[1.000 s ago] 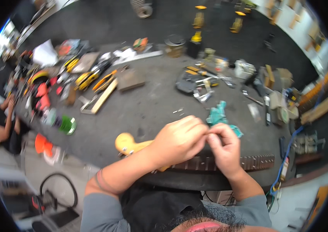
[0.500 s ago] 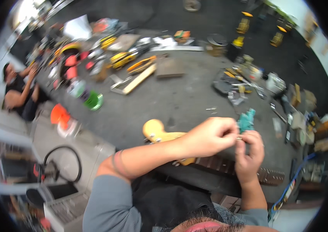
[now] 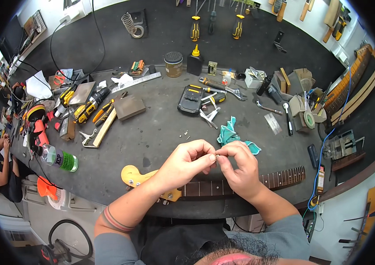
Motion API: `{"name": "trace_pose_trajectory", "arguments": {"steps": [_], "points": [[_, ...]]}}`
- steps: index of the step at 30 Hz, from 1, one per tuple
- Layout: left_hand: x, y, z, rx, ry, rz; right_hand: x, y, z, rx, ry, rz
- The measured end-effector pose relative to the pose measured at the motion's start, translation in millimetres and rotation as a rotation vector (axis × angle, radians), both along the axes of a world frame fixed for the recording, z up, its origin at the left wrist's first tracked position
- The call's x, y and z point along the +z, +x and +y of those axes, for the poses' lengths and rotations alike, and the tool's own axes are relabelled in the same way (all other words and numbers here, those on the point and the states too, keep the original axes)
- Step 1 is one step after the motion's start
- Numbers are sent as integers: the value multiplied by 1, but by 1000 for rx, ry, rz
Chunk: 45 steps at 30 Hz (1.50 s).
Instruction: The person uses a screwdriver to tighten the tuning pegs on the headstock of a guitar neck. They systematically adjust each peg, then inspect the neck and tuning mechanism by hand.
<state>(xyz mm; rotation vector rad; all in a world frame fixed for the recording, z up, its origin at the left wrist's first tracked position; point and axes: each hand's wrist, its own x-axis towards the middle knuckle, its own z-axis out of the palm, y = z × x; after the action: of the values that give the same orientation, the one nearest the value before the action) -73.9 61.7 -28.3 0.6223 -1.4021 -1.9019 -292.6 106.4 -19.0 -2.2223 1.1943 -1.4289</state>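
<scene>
pinching together above the worktop, the left hand and the right hand are meeting at their fingertips around a small piece. each grip is pressing thumb toward forefinger with hardly any gap showing, and both are seeming to share the piece; its exact shape is hiding between the fingertips, so i am not telling what it is.

the piece is sitting in mid-air in front of the person, not yet resting on or fixed to anything. below the hands, a guitar neck is lying along the near edge of the worktop, its pale headstock pointing to the left and its dark fretboard running to the right, partly passing behind the right hand and forearm.

as for how far things are standing, metal tuning hardware is already showing at the headstock's edge, while no strings are showing along the fretboard. neither hand is seeming to work on the neck itself. a few tiny loose bits are lying on the worktop beyond the left hand, apparently waiting unhandled, and a crumpled teal cloth is lying just beyond the fingertips. so the handling of this piece is looking unfinished, and whether it is belonging to the neck, i cannot be telling.
</scene>
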Motion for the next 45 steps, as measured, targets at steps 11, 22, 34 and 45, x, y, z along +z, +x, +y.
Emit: {"name": "trace_pose_trajectory", "arguments": {"steps": [11, 22, 34, 45], "points": [[-1, -4, -3, -12, 159, 101, 5, -3, 5, 95, 133, -198], [106, -84, -129, -160, -323, -319, 28, -48, -16, -128, 123, -344], [114, -225, -329, 984, -684, -816, 8, -36, -27, -96, 66, -44], [129, -204, -281, 1001, -875, -643, 0, -28, -24, -76, 69, -17]]}}
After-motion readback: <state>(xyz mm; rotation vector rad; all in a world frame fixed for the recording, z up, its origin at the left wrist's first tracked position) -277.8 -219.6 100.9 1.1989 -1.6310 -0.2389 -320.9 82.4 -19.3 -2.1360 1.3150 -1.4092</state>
